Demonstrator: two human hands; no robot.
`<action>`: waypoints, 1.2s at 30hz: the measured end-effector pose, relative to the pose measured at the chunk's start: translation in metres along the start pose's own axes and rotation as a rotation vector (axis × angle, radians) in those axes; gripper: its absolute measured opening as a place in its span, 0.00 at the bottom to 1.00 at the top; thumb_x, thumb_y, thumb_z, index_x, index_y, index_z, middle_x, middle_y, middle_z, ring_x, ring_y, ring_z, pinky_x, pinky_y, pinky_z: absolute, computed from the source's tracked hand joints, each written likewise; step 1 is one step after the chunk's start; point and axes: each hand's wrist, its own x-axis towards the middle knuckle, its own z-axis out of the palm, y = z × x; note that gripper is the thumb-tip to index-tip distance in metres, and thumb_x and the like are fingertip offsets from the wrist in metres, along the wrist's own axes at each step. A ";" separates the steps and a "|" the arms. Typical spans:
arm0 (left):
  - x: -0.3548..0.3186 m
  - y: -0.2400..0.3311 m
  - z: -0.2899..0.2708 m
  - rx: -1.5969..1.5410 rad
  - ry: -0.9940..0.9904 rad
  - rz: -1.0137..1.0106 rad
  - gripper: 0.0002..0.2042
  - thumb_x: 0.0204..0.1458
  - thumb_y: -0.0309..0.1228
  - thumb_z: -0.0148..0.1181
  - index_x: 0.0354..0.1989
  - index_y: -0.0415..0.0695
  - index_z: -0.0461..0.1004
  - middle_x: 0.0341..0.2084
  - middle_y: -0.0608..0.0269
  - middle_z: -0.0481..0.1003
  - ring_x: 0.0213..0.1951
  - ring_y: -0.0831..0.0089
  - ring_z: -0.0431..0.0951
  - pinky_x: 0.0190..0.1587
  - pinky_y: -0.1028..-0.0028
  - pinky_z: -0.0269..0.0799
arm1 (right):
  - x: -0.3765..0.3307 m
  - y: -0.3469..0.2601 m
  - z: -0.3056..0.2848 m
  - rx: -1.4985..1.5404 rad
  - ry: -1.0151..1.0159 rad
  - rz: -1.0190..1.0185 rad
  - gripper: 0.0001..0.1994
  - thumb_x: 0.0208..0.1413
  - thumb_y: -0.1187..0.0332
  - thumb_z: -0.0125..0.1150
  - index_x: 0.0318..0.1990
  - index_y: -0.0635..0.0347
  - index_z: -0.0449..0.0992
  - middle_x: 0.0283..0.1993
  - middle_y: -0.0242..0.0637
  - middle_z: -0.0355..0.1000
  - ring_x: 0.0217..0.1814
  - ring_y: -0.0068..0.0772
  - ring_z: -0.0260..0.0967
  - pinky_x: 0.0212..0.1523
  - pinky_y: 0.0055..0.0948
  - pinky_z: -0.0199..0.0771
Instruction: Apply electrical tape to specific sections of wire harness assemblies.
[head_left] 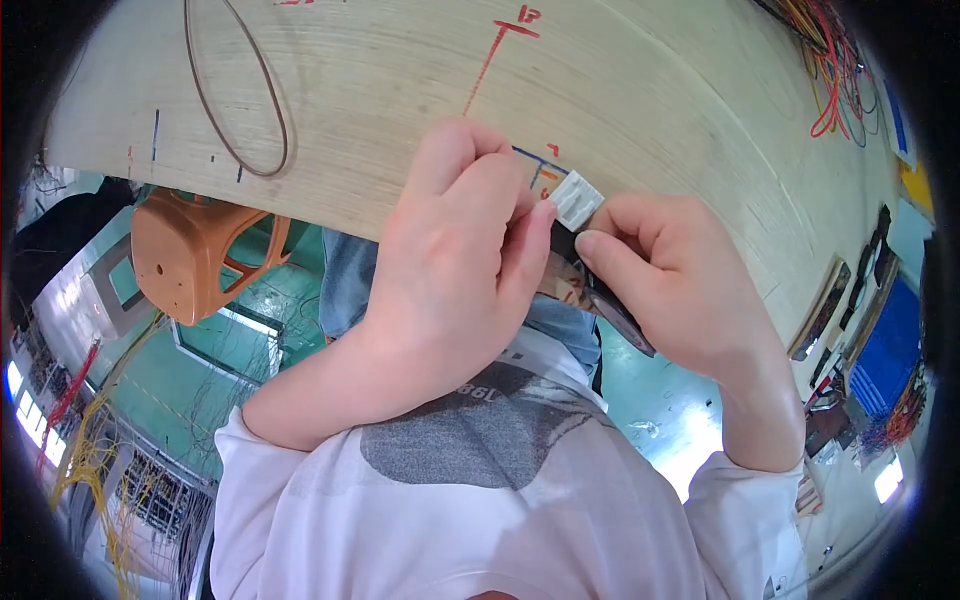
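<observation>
- Left grip (445, 235): narrow. The fingers are curled, and the thumb tip sits at the left edge of the white connector (576, 201). Whether this grip carries the connector or a small part hidden between its fingertips cannot be told.
- Right grip (675, 275): narrow, holding the black elongated piece (622, 322) between thumb and curled fingers. The fingertips lie at the lower right side of the connector.
- White connector: located between the two grips, tilted, with its slotted face visible. Contact with the surface (350, 90) cannot be confirmed.
- Black elongated piece: extends from just below the connector, behind the right thumb, to a free end below the right grip.
- Surface: wooden, behind and beyond both grips. Blue line markings (540, 158) lie just beyond the connector; red line markings (517, 29) lie farther out.
- Brown wire (262, 174): looped on the surface, beyond and to the left of the left grip.
- Orange stool (170, 265): well apart from the left grip, on its left, below the surface edge.
- Red wires (828, 65): bundled, well beyond the right grip, to its right.
</observation>
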 end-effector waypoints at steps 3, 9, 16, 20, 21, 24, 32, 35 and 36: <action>0.000 -0.002 0.000 0.031 0.002 0.023 0.07 0.41 0.17 0.54 0.19 0.36 0.62 0.28 0.60 0.62 0.18 0.82 0.62 0.17 0.84 0.59 | 0.000 -0.002 -0.001 -0.011 -0.018 0.018 0.10 0.45 0.68 0.48 0.21 0.68 0.67 0.17 0.48 0.63 0.20 0.45 0.61 0.23 0.35 0.60; 0.001 -0.002 0.002 0.052 0.031 0.033 0.07 0.41 0.17 0.54 0.19 0.36 0.62 0.28 0.61 0.62 0.18 0.83 0.61 0.16 0.84 0.57 | -0.002 0.003 0.002 0.058 0.011 0.010 0.11 0.46 0.68 0.47 0.21 0.69 0.67 0.17 0.49 0.63 0.20 0.46 0.61 0.23 0.35 0.60; 0.003 -0.001 0.006 0.070 0.058 0.048 0.07 0.41 0.18 0.55 0.19 0.37 0.62 0.27 0.60 0.63 0.18 0.80 0.63 0.17 0.82 0.59 | -0.002 0.012 0.004 -0.042 0.087 -0.107 0.09 0.49 0.71 0.47 0.20 0.65 0.63 0.16 0.27 0.58 0.20 0.14 0.52 0.20 0.19 0.55; 0.006 -0.004 0.011 0.106 0.113 0.160 0.06 0.41 0.20 0.55 0.20 0.37 0.64 0.25 0.59 0.66 0.17 0.72 0.65 0.19 0.78 0.62 | -0.003 0.004 0.004 -0.031 0.120 -0.023 0.11 0.48 0.68 0.46 0.22 0.68 0.65 0.19 0.50 0.63 0.22 0.49 0.62 0.25 0.37 0.60; 0.006 -0.006 0.010 0.111 0.107 0.190 0.05 0.42 0.20 0.55 0.21 0.38 0.64 0.24 0.59 0.67 0.18 0.70 0.66 0.20 0.77 0.63 | -0.003 0.003 0.005 -0.034 0.121 -0.030 0.11 0.48 0.68 0.46 0.22 0.68 0.65 0.19 0.50 0.63 0.22 0.49 0.62 0.25 0.37 0.60; 0.003 -0.003 0.004 0.131 0.061 0.151 0.04 0.43 0.22 0.55 0.23 0.37 0.66 0.21 0.62 0.69 0.19 0.75 0.68 0.21 0.79 0.64 | -0.006 0.006 0.006 -0.051 0.138 -0.056 0.10 0.48 0.68 0.46 0.23 0.68 0.65 0.20 0.49 0.63 0.23 0.49 0.62 0.25 0.37 0.60; 0.000 -0.004 -0.023 -0.835 -0.214 -0.425 0.05 0.46 0.26 0.54 0.24 0.38 0.67 0.20 0.66 0.70 0.23 0.85 0.68 0.26 0.85 0.63 | -0.025 -0.001 0.013 0.064 0.157 -0.197 0.06 0.48 0.71 0.50 0.29 0.65 0.68 0.19 0.40 0.64 0.22 0.31 0.62 0.24 0.26 0.60; -0.006 -0.005 -0.022 -1.097 -0.184 -0.506 0.07 0.45 0.27 0.56 0.23 0.37 0.67 0.18 0.67 0.69 0.21 0.85 0.67 0.23 0.85 0.62 | -0.023 0.005 0.016 0.180 0.163 -0.281 0.06 0.47 0.72 0.51 0.31 0.65 0.69 0.21 0.37 0.66 0.25 0.28 0.63 0.28 0.23 0.62; -0.007 -0.003 -0.023 -1.071 -0.179 -0.514 0.07 0.45 0.27 0.57 0.23 0.37 0.67 0.19 0.66 0.69 0.21 0.85 0.67 0.23 0.86 0.62 | -0.022 0.004 0.016 0.173 0.163 -0.286 0.06 0.47 0.72 0.51 0.31 0.65 0.69 0.21 0.37 0.66 0.25 0.28 0.63 0.28 0.23 0.62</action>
